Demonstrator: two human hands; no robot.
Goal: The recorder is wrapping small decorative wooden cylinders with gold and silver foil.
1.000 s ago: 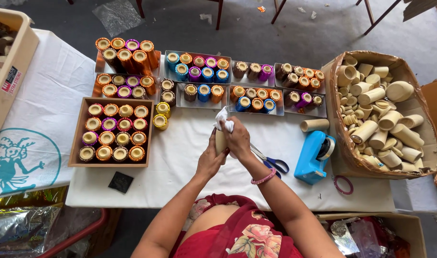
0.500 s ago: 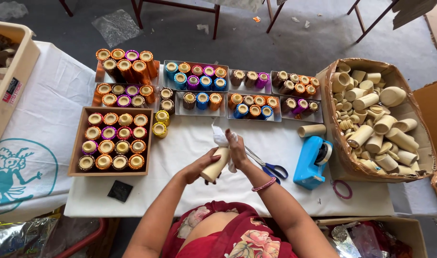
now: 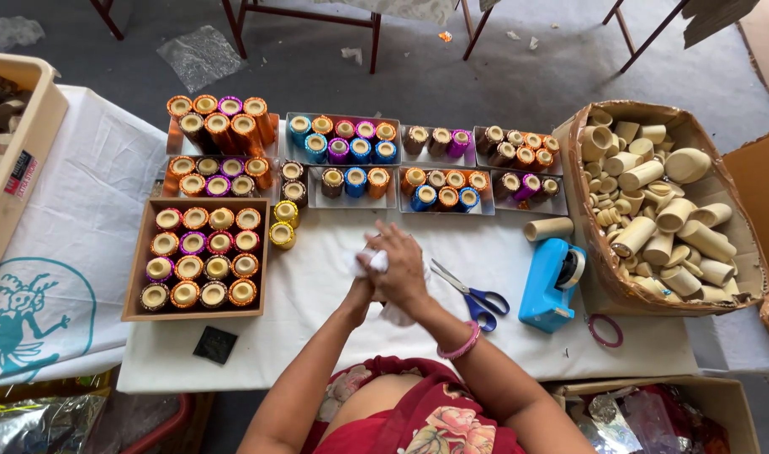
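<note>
Hidden: My right hand (image 3: 399,273) lies over my left hand (image 3: 359,290), so I can see only a bit of the left one. I cannot see the pale tube at all now.
Hard to tell: My left hand is closed up under the right, but I cannot tell what is inside it.
Right hand: It is pressed down on the white cloth (image 3: 376,262), with fingers spread and curled over it. The cloth peeks out by my fingers and a bit more below my palm.
Where: Both hands are together over the white table cover (image 3: 317,277), in the middle, just in front of me.
Changed: Half a second ago I held the pale tube in my left hand and it stuck out to the side. Now my hands are shut together and the tube is out of sight. The cloth stood up above my hands then; now it is squashed low.
Near me: The blue-handled scissors (image 3: 473,296) lie open just to the right of my hands. The blue tape holder (image 3: 552,282) is past them.
Left side: A wooden tray (image 3: 139,252) holds rows of bright wrapped tubes.
Right side: A lined box (image 3: 599,244) is full of plain pale tubes.
Cut off: The cream crate (image 3: 14,160) at the far left runs out of the picture.
</note>
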